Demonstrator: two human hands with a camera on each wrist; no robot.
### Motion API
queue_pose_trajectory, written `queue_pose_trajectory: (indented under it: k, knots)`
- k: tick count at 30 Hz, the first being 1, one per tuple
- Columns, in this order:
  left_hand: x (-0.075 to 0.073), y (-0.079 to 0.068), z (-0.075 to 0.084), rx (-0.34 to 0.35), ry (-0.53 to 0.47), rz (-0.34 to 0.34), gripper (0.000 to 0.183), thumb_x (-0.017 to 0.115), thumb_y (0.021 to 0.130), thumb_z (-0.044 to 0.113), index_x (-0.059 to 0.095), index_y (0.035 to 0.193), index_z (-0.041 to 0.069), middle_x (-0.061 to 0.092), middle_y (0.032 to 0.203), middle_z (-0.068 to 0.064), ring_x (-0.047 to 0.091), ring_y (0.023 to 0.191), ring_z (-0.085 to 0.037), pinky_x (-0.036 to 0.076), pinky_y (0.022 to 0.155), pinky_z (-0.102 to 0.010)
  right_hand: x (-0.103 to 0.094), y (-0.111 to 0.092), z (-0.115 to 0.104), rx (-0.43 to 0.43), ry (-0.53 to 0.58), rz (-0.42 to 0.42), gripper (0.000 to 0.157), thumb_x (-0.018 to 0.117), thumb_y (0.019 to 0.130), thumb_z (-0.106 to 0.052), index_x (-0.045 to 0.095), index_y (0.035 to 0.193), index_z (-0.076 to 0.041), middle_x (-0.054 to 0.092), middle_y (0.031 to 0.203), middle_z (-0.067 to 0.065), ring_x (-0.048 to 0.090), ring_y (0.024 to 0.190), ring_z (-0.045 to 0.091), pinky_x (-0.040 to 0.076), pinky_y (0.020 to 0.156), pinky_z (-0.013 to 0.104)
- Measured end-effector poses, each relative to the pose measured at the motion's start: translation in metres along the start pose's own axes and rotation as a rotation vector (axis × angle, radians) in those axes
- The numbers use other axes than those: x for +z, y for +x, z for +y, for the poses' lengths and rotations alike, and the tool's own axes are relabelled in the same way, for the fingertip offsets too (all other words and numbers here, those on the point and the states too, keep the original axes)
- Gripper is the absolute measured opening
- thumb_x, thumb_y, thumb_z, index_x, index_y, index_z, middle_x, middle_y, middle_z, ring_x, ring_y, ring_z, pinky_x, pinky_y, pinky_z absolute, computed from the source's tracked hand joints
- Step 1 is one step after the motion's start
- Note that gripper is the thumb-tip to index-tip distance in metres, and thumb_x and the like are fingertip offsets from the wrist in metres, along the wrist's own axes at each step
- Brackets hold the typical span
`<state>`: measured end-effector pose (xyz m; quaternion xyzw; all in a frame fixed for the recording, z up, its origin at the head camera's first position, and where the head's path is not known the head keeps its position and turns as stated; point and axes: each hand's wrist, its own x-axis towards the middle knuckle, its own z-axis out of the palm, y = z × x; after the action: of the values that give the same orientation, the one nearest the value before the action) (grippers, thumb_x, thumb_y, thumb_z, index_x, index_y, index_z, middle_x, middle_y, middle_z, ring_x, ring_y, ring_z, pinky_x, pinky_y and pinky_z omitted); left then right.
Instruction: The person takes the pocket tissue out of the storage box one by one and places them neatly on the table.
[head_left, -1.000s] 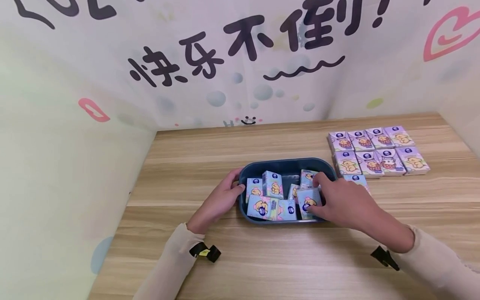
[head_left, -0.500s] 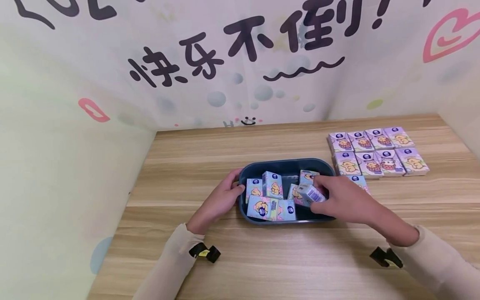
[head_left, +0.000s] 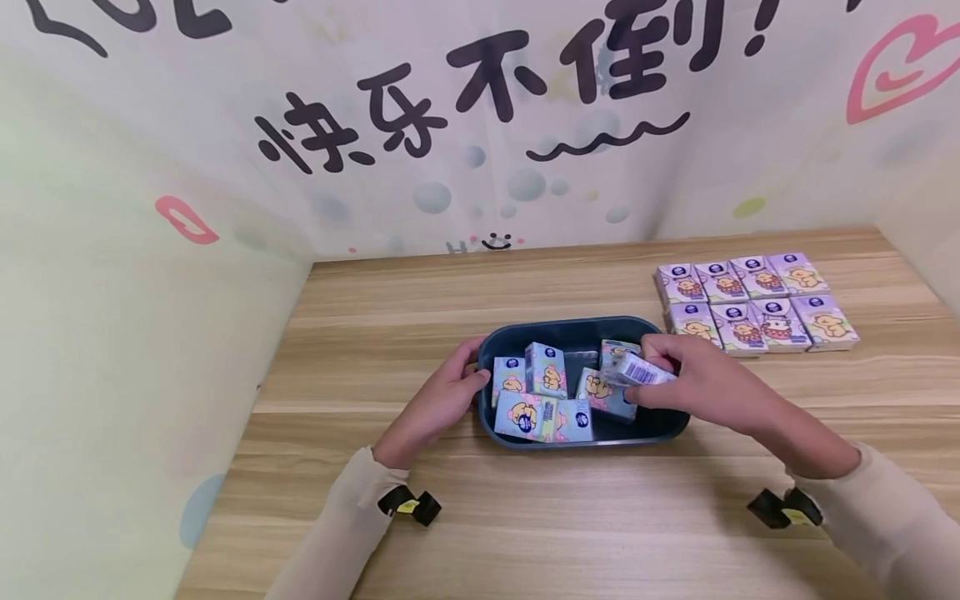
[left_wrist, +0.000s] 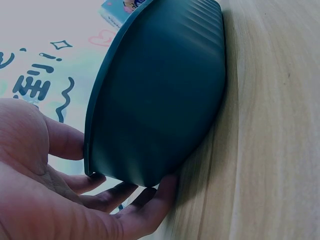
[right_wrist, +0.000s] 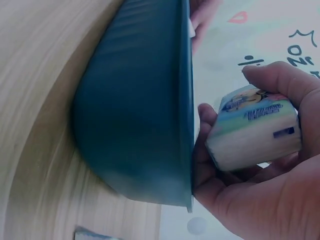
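Note:
A dark teal plastic basin (head_left: pixel 558 446) sits on the table with several blue cartoon-print tissue packs (head_left: pixel 546 368) lying at mixed angles inside. My left hand (head_left: pixel 442 400) holds its left end; in the left wrist view the thumb touches the rim and the fingers bend against the outer wall. Over the basin's right end, my right hand (head_left: pixel 708 383) pinches one tissue pack (right_wrist: pixel 255 130) between thumb and fingers, tilted so a barcode side shows in the head view. Below it lie two more packs, one flat (head_left: pixel 609 398) and one at the back wall (head_left: pixel 619 350).
Several purple tissue packs (head_left: pixel 776 325) lie in two neat rows at the table's back right. A printed cloth wall (head_left: pixel 480 192) rises behind the wooden table (head_left: pixel 390 300), with a pale wall (head_left: pixel 135 350) on the left. A corner of something pale blue (right_wrist: pixel 95 235) shows low in the right wrist view.
My right hand has lifted and tipped the tissue pack, moving right toward the basin's rim. A blue pack on the table beside the purple ones is now hidden behind this hand. My left hand stays put.

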<state>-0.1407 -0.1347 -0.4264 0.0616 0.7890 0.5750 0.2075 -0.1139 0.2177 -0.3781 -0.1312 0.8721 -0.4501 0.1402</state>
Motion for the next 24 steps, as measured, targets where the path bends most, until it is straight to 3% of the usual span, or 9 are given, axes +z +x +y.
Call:
queue_pose_trajectory:
  k: [6, 14, 19, 24]
  knots:
    - [0.001, 0.000, 0.000, 0.014, 0.007, 0.006, 0.054, 0.045, 0.117, 0.010, 0.037, 0.170, 0.011, 0.045, 0.167, -0.019, 0.046, 0.152, -0.039, 0.041, 0.122, -0.061, -0.011, -0.004, 0.003, 0.048, -0.011, 0.040, 0.057, 0.094, 0.089, -0.026, 0.039, 0.085, -0.012, 0.040, 0.076, 0.001, 0.051, 0.075, 0.023, 0.034, 0.052, 0.034]
    - [0.000, 0.000, -0.001, 0.015, -0.001, 0.004, 0.053, 0.045, 0.117, 0.010, 0.037, 0.170, 0.011, 0.045, 0.167, -0.019, 0.046, 0.152, -0.039, 0.041, 0.122, -0.061, -0.023, -0.010, 0.019, 0.012, -0.056, 0.079, 0.035, 0.092, 0.092, -0.021, 0.058, 0.092, -0.011, 0.050, 0.084, 0.005, 0.053, 0.083, 0.026, 0.040, 0.062, 0.033]
    - [0.000, 0.001, -0.002, 0.010, -0.004, 0.002, 0.054, 0.045, 0.117, 0.010, 0.037, 0.170, 0.012, 0.045, 0.166, -0.019, 0.046, 0.151, -0.038, 0.041, 0.122, -0.060, -0.030, -0.014, 0.030, 0.004, -0.030, 0.085, 0.006, 0.075, 0.106, -0.018, 0.075, 0.105, -0.013, 0.065, 0.106, 0.007, 0.058, 0.098, 0.023, 0.050, 0.074, 0.027]
    - [0.000, 0.001, -0.001, 0.010, -0.007, 0.001, 0.053, 0.045, 0.117, 0.010, 0.038, 0.170, 0.013, 0.045, 0.166, -0.018, 0.046, 0.151, -0.038, 0.041, 0.123, -0.060, -0.039, -0.019, 0.037, 0.054, -0.026, 0.087, 0.023, 0.060, 0.115, -0.018, 0.082, 0.120, -0.011, 0.071, 0.127, 0.009, 0.062, 0.107, 0.017, 0.056, 0.086, 0.023]
